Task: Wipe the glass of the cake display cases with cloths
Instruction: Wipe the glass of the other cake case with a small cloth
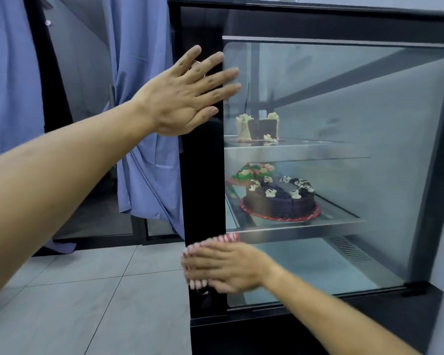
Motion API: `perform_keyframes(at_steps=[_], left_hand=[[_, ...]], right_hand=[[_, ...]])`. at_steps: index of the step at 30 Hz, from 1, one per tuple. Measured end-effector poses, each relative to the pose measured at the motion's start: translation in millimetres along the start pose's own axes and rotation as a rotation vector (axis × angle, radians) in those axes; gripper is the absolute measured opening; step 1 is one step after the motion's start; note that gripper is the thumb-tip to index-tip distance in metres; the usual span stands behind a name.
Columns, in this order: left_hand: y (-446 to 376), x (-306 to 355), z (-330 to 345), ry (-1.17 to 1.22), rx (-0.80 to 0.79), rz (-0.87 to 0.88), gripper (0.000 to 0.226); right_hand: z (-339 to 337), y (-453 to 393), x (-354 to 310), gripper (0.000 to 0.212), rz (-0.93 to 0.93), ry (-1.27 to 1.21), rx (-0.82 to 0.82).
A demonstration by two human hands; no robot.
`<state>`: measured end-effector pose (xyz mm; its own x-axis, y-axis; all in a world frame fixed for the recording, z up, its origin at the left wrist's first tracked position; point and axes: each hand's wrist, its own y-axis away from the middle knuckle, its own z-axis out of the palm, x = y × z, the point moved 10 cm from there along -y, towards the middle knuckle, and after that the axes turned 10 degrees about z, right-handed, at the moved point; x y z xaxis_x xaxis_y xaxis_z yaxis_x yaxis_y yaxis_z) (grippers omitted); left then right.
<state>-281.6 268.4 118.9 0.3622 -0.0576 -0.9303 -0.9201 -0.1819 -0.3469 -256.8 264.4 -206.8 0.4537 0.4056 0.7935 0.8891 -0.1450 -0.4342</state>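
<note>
A black-framed cake display case fills the right half of the view, its side glass pane facing me. My left hand lies flat with fingers spread on the case's upper left frame, fingertips reaching onto the glass; it holds nothing. Low on the same frame, my right hand presses a red-and-white striped cloth against the lower left corner of the glass. The cloth shows only above and below my fingers, and this hand is motion-blurred.
Inside, a cut cake sits on the upper shelf, a chocolate cake and a green-decorated cake on the middle shelf. Blue curtains hang left of the case. Grey floor tiles lie below.
</note>
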Motion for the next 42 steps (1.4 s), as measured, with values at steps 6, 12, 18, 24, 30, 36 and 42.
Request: perform_keyframes(at_steps=[6,12,18,24,30,36,42], left_hand=[[2,0,-1,0.015,-0.001,-0.011,0.062],[1,5,-4,0.098,0.002,-0.078,0.064],[16,45,2,0.340,0.117,-0.469,0.065],[41,99,12,0.442,0.190,-0.727,0.065],[55,130,21,0.409,0.219,-0.864,0.062],[54,134,25,0.369,0.202,-0.904,0.063],[52,138,29,0.308,0.181,-0.911,0.066]], right_hand=[[-107,-32,226,0.054,0.755,0.031,0.346],[-13,-6,31,0.066,0.118,-0.008,0.024],[-63,-15,142,0.055,0.308,-0.003,0.183],[-94,141,291,0.056,1.585,-0.135,0.622],[-53,29,133,0.057,1.190,-0.251,0.388],[-89,105,282,0.056,1.297,-0.117,0.500],[-50,219,210,0.056,2.074,-0.238,0.701]])
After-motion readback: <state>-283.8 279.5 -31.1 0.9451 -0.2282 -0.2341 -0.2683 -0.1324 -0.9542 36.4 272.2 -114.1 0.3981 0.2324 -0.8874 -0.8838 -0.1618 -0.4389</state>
